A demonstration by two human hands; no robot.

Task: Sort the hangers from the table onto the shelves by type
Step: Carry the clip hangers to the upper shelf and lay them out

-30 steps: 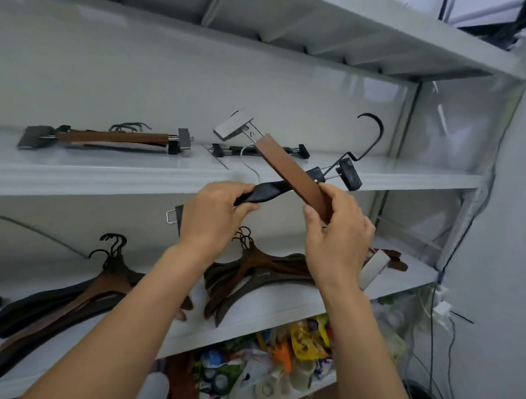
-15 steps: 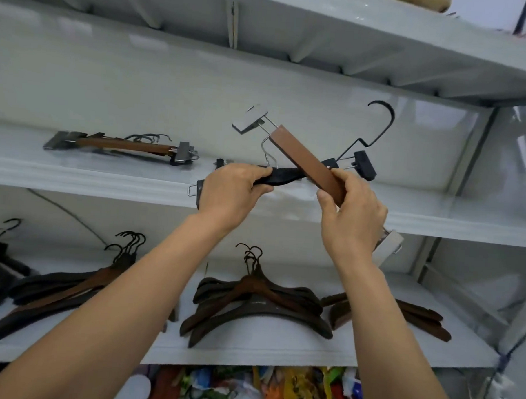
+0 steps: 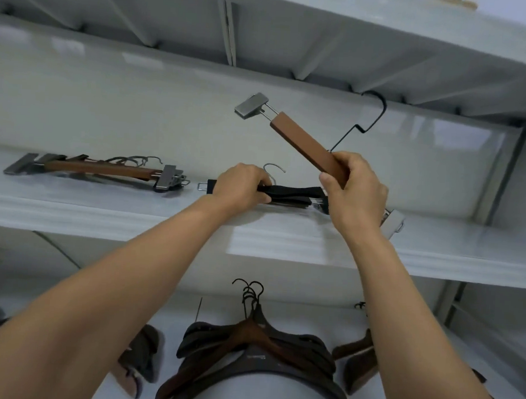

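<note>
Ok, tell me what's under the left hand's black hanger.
A dark clip hanger lies beneath it on the shelf; the left hand and right hand cover parts of it.

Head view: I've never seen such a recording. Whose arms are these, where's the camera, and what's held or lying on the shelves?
No machine here: a person wears the camera on the head, so you look along their arms at shelves. The left hand grips a black clip hanger down at the middle shelf. The right hand holds a brown wooden clip hanger tilted in the air. Further left on that shelf lies a stack of brown clip hangers; the shelf below holds dark coat hangers.
</note>
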